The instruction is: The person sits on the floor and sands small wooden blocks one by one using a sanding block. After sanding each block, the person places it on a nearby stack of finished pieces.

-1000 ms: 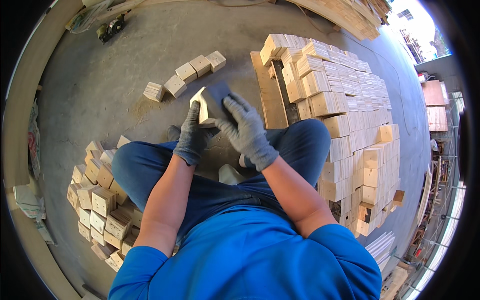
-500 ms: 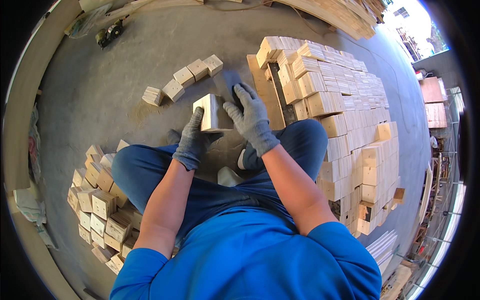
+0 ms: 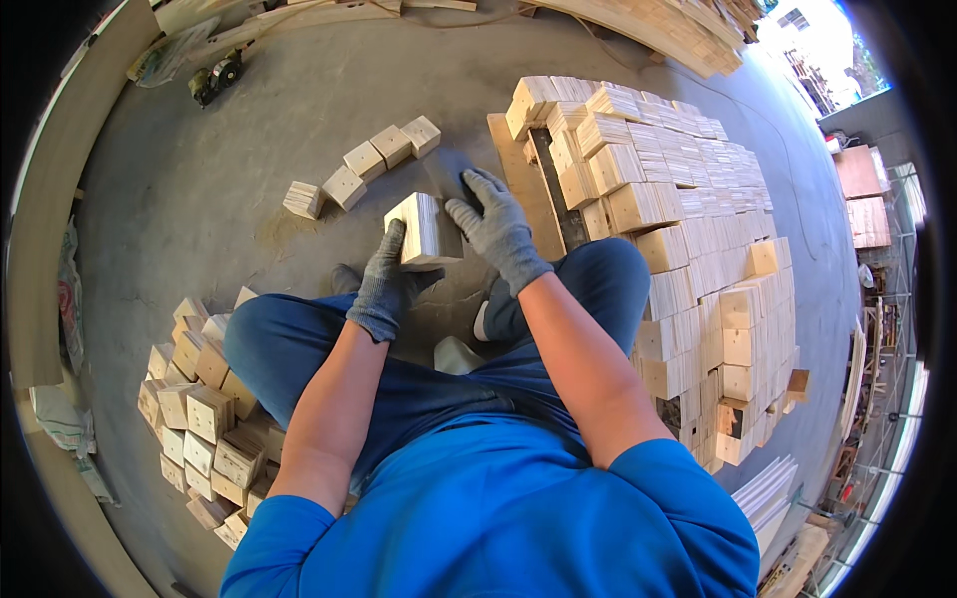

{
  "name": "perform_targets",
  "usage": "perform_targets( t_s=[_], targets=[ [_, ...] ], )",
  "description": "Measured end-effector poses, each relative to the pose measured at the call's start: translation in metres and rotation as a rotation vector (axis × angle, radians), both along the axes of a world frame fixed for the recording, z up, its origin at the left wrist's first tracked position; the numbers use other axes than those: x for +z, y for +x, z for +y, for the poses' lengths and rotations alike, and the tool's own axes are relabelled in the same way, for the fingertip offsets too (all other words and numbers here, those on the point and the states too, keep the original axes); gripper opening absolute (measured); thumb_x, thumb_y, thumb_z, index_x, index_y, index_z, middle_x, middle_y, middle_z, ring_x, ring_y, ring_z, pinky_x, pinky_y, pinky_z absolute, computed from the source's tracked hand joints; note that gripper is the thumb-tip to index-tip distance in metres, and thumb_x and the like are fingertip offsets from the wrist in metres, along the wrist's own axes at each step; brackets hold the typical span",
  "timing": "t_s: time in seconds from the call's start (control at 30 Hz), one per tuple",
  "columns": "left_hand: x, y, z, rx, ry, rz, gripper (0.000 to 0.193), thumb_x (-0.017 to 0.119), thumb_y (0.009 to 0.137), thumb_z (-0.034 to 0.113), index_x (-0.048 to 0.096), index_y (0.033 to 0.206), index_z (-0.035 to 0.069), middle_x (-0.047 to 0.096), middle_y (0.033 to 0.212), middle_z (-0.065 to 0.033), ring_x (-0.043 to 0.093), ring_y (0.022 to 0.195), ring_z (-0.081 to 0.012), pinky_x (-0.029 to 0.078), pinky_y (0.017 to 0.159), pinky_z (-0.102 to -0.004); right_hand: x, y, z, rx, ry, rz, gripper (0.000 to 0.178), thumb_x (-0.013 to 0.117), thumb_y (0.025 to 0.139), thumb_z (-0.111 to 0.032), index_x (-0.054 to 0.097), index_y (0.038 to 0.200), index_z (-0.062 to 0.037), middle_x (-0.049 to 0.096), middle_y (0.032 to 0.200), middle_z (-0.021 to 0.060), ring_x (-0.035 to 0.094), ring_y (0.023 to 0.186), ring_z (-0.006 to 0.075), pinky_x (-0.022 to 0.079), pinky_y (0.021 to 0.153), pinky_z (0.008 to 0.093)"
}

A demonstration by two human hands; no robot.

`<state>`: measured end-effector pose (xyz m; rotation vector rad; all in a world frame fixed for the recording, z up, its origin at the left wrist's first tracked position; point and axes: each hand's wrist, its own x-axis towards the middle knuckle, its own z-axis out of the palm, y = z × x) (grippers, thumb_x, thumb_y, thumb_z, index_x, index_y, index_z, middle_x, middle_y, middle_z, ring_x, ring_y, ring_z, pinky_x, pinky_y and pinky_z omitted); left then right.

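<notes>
My left hand [image 3: 382,286], in a grey knit glove, grips a pale wooden block [image 3: 427,231] with layered sides. Its thumb presses on the light face, and the fingers wrap around the underside. Just to the right, my gloved right hand [image 3: 498,231] is closed on a dark grey flat piece [image 3: 447,176]. Motion smears this piece, so its exact kind cannot be made out. It lies at the far right corner of the block; whether they touch is unclear. Both hands are above the floor, in front of my bent knees.
Several blocks [image 3: 365,159] stand in a curved row on the floor ahead. A big stack of blocks [image 3: 698,199] rises at my right beside a board [image 3: 528,189]. More blocks [image 3: 204,409] are heaped at my left. A dark power tool [image 3: 216,77] lies far left.
The view has shifted slightly. My left hand still holds the block at nearly the same spot. The right hand and the dark piece have barely moved, and the piece stays blurred.
</notes>
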<state>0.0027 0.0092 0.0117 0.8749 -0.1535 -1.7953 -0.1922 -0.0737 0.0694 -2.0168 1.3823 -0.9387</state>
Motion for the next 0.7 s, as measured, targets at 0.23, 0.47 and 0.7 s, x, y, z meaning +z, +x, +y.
perform_targets(
  t_s=[0.23, 0.47, 0.7],
  targets=[
    [0.017, 0.000, 0.005, 0.050, 0.076, -0.052, 0.065, 0.067, 0.101, 0.059, 0.058, 0.143, 0.010, 0.070, 0.125, -0.0106, 0.071, 0.108, -0.0267, 0.063, 0.088, -0.0490, -0.002, -0.001, 0.042, 0.041, -0.076, -0.057, 0.059, 0.081, 0.093, -0.029, 0.063, 0.140, 0.0020, 0.061, 0.143, 0.0274, 0.063, 0.125, 0.0465, 0.052, 0.108, 0.0477],
    [0.005, 0.005, -0.004, 0.122, -0.066, 0.138, 0.070, 0.062, 0.104, 0.059, 0.052, 0.149, 0.006, 0.064, 0.139, -0.0143, 0.065, 0.125, -0.0323, 0.059, 0.099, -0.0551, 0.012, -0.005, 0.099, 0.186, -0.159, 0.025, 0.063, 0.085, 0.087, -0.027, 0.063, 0.142, -0.0045, 0.058, 0.150, 0.0223, 0.063, 0.115, 0.0463, 0.053, 0.101, 0.0501],
    [-0.013, 0.010, -0.001, 0.011, -0.050, 0.055, 0.075, 0.066, 0.098, 0.065, 0.053, 0.152, 0.015, 0.064, 0.140, -0.0133, 0.064, 0.127, -0.0344, 0.058, 0.097, -0.0597, 0.004, 0.000, 0.017, 0.073, -0.120, -0.018, 0.060, 0.082, 0.092, -0.030, 0.063, 0.140, 0.0003, 0.062, 0.145, 0.0233, 0.065, 0.123, 0.0432, 0.053, 0.106, 0.0464]
  ],
)
